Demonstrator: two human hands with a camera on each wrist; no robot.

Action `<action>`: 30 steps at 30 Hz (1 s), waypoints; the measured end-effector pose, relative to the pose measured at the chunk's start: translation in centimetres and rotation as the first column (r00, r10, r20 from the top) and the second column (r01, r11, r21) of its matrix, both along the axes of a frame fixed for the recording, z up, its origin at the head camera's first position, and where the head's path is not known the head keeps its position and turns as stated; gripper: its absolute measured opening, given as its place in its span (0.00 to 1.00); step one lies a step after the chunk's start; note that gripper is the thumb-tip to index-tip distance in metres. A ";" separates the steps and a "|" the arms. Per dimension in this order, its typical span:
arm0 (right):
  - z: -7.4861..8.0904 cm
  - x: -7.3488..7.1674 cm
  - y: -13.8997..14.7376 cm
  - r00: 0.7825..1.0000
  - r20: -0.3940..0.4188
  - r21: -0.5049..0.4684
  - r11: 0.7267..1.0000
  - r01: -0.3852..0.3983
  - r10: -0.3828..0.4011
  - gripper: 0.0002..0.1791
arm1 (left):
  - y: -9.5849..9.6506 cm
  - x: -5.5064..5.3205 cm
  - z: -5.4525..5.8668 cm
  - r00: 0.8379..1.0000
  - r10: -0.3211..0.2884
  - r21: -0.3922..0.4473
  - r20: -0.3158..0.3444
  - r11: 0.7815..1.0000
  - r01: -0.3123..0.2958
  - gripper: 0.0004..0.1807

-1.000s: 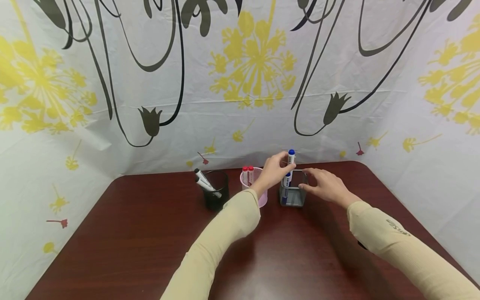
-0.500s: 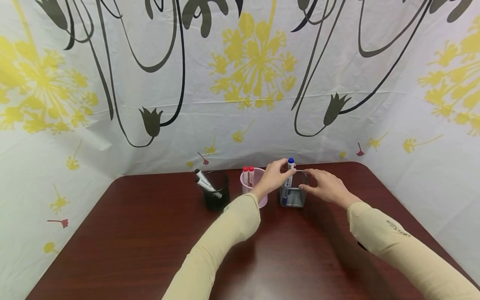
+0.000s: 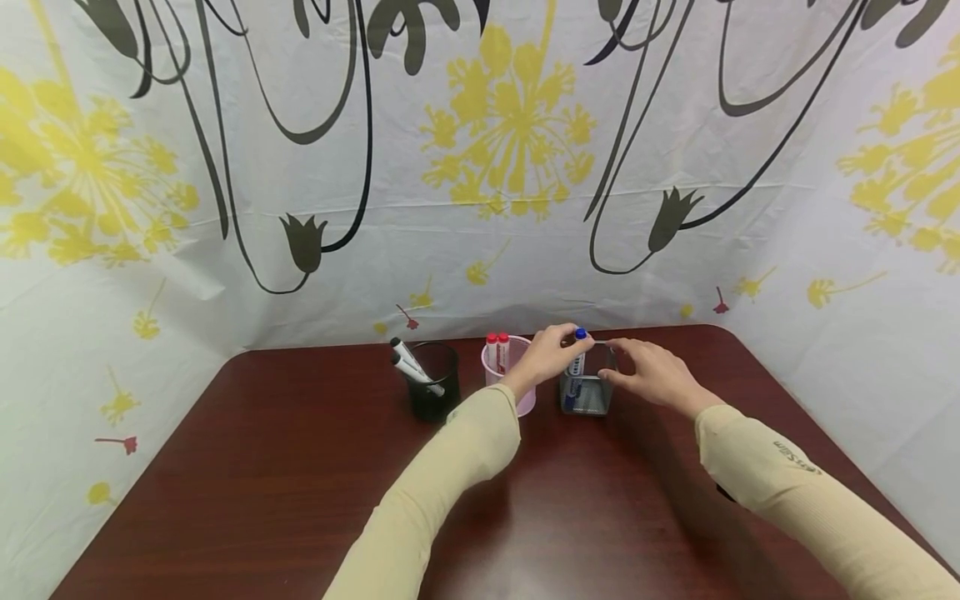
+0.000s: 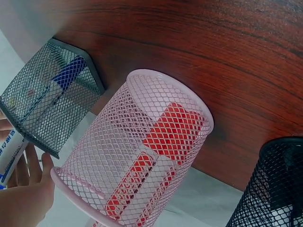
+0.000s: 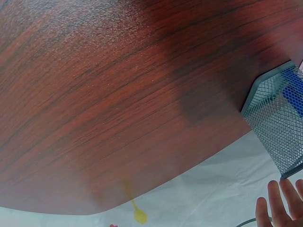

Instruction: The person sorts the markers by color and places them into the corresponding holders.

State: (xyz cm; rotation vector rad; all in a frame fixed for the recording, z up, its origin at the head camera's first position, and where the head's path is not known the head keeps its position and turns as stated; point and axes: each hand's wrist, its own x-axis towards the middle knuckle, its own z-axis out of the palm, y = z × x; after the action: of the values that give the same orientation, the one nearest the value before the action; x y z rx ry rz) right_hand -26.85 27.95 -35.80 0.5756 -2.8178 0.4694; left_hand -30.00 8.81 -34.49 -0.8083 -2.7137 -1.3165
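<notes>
My left hand [image 3: 551,354] pinches the upper end of a blue-capped whiteboard marker [image 3: 577,365] between thumb and fingers. The marker stands mostly inside a grey square mesh pen holder [image 3: 600,407]. In the left wrist view, its white barrel [image 4: 10,153] passes through the holder's mouth beside my fingers. A second blue marker in the holder is largely hidden behind this one. At the holder's right side is my right hand [image 3: 654,372], thumb toward the front corner and fingers toward the back. The right wrist view has these fingers [image 5: 277,203] fairly straight, fingertips right at the rim.
Left of the grey holder stands a pink mesh cup [image 3: 527,405] with two red-capped markers [image 3: 497,352], partly behind my left wrist. Farther left is a black mesh cup [image 3: 435,406] holding two black-capped markers [image 3: 408,367] that lean left. A patterned cloth [image 3: 390,275] hangs behind the table [image 3: 300,467].
My left hand has lowered the blue marker from above the grey holder down into it, so only its top stands out. My right hand has stayed at the holder's side.
</notes>
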 end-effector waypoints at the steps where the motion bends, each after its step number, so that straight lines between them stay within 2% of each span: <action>1: 0.0 0.0 0.0 1.000 -0.001 0.001 1.000 -0.001 0.001 0.32 | 0.0 0.0 0.0 1.000 -0.001 0.003 -0.001 1.000 0.001 0.14; 7: 0.0 -0.1 0.0 1.000 -0.004 0.005 1.000 -0.002 0.002 0.32 | -0.1 -0.1 0.0 1.000 0.008 0.044 -0.004 0.999 -0.007 0.14; 11: 0.1 -0.1 0.1 1.000 -0.002 0.007 1.000 -0.004 0.004 0.33 | -0.1 0.0 0.0 1.000 0.016 0.113 -0.021 0.993 -0.014 0.16; 15: 0.1 -0.1 0.1 1.000 0.005 0.008 1.000 -0.005 0.005 0.33 | -0.6 0.6 0.6 0.997 0.030 0.204 -0.064 0.979 -0.017 0.18; 17: 0.1 -0.2 0.1 1.000 0.009 0.009 1.000 -0.006 0.006 0.33 | -1.2 1.0 1.2 0.996 0.032 0.254 -0.080 0.967 -0.011 0.18; 22: 0.2 -0.3 0.3 1.000 0.013 0.010 1.000 0.000 0.000 0.33 | -3.1 2.5 3.2 0.993 0.003 0.400 -0.120 0.915 0.046 0.16; 24: 0.2 -0.4 0.4 1.000 0.013 0.011 1.000 0.003 -0.004 0.33 | -4.1 3.4 4.0 0.989 -0.015 0.439 -0.147 0.895 0.078 0.16; 27: 0.2 -0.4 0.6 1.000 0.012 0.017 1.000 0.007 -0.007 0.33 | -5.9 5.0 5.3 0.983 -0.029 0.455 -0.184 0.883 0.111 0.15; 30: 0.2 -0.4 0.9 1.000 0.017 0.025 1.000 0.008 -0.009 0.33 | -7.7 6.5 6.1 0.974 -0.032 0.454 -0.222 0.881 0.132 0.15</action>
State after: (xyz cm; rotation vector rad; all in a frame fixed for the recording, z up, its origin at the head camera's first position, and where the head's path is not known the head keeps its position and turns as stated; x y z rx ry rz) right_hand -27.28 28.82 -35.57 0.5666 -2.8453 0.4402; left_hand -23.52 1.15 -28.42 -0.9463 -2.0888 -1.6957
